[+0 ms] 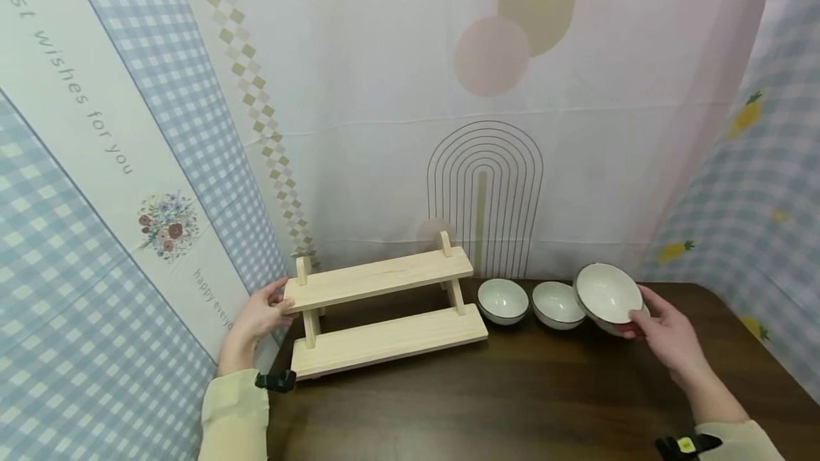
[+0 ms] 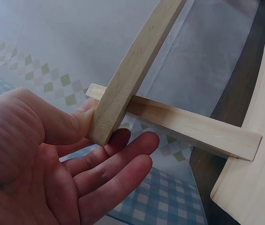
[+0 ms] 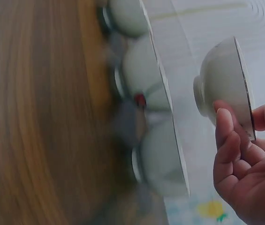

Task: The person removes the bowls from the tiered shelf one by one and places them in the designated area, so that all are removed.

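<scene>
A two-tier wooden shelf (image 1: 384, 280) stands on the table at the left. My left hand (image 1: 259, 315) holds the left end of its upper board, thumb against one side, while the other fingers spread loosely below in the left wrist view. My right hand (image 1: 669, 333) pinches the rim of a white bowl (image 3: 226, 84) with a dark edge, thumb inside and fingers underneath. This bowl is raised and tilted. In the right wrist view, a similar bowl (image 3: 162, 157) sits on the table below it; in the head view the held bowl mostly hides that one.
Two more white bowls, a left one (image 1: 502, 301) and a middle one (image 1: 557, 304), stand upright in a row right of the shelf. The dark wooden table (image 1: 512, 404) meets a patterned cloth backdrop (image 1: 371, 183) behind. Checked cloth (image 1: 756, 233) hangs at both sides.
</scene>
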`<state>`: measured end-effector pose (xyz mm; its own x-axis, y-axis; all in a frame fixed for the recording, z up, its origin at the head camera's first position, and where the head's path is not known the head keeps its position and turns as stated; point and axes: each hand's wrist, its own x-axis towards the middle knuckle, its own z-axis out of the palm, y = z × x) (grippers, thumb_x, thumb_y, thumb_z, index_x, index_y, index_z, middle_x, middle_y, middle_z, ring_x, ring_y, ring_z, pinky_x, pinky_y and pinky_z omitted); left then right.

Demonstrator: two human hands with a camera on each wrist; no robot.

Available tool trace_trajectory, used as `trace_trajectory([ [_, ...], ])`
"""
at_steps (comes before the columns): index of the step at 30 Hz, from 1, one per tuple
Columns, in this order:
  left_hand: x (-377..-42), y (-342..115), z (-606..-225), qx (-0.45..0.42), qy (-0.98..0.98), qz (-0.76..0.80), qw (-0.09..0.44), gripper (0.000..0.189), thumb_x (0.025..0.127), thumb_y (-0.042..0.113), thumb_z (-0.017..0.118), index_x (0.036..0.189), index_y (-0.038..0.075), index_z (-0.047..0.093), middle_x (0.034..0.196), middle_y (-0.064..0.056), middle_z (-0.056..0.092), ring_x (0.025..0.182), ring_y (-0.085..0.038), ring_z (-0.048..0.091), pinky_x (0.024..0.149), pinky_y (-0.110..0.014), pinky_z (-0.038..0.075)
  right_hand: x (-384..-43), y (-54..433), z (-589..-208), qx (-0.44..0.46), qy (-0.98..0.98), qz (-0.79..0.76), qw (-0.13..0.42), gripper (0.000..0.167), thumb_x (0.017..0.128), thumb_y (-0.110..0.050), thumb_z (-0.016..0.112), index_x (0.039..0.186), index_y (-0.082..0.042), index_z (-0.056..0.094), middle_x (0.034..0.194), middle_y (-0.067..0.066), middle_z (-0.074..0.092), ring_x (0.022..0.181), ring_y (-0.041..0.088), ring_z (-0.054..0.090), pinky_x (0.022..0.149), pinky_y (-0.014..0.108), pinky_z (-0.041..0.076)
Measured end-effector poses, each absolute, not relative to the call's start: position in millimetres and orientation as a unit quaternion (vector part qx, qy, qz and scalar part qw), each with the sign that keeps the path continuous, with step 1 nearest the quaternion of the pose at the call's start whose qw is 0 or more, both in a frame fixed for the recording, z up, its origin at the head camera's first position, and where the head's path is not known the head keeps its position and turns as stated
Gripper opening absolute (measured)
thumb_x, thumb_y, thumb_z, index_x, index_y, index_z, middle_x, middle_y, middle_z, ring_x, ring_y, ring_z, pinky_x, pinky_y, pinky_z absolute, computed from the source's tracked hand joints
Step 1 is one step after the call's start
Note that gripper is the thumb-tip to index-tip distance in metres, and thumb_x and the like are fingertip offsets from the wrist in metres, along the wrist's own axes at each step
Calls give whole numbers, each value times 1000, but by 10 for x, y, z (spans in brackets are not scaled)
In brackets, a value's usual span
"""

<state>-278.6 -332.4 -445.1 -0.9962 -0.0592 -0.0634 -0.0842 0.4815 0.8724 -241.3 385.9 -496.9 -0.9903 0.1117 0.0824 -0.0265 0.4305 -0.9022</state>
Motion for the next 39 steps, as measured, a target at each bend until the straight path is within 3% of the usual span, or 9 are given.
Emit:
trace_trajectory([
  [10,-2795,-3349,-4439,-43,860,509,14,64,110,0,54,166,-8,23,118,-27,45,111,-53,69,90,-50,63,-2469,4592,-5107,-98,-844,521,77,71,113,-21,42,167,9,6,78,-1,78,70,8,75,60,23,57],
  [17,-2790,-3374,-4430,-44,860,509,13,64,110,-1,54,165,-9,23,115,-25,45,109,-51,70,87,-46,65,-2517,4960,-5203,-140,-824,544,76,75,109,-16,37,165,9,-6,74,3,77,67,12,76,63,27,63],
  [29,-2795,-3336,-4424,-44,863,502,18,63,110,0,54,165,-10,23,110,-21,43,110,-50,70,87,-47,64,-2556,5134,-5346,-178,-810,555,62,77,106,-12,36,161,14,-11,70,4,74,66,13,77,67,29,65],
  [39,-2800,-3291,-4436,-45,863,503,16,64,110,0,53,165,-10,22,108,-19,40,112,-52,69,90,-49,63,-2587,5171,-5415,-220,-785,577,46,78,105,-10,36,161,10,-15,69,5,74,65,13,76,67,30,65],
])
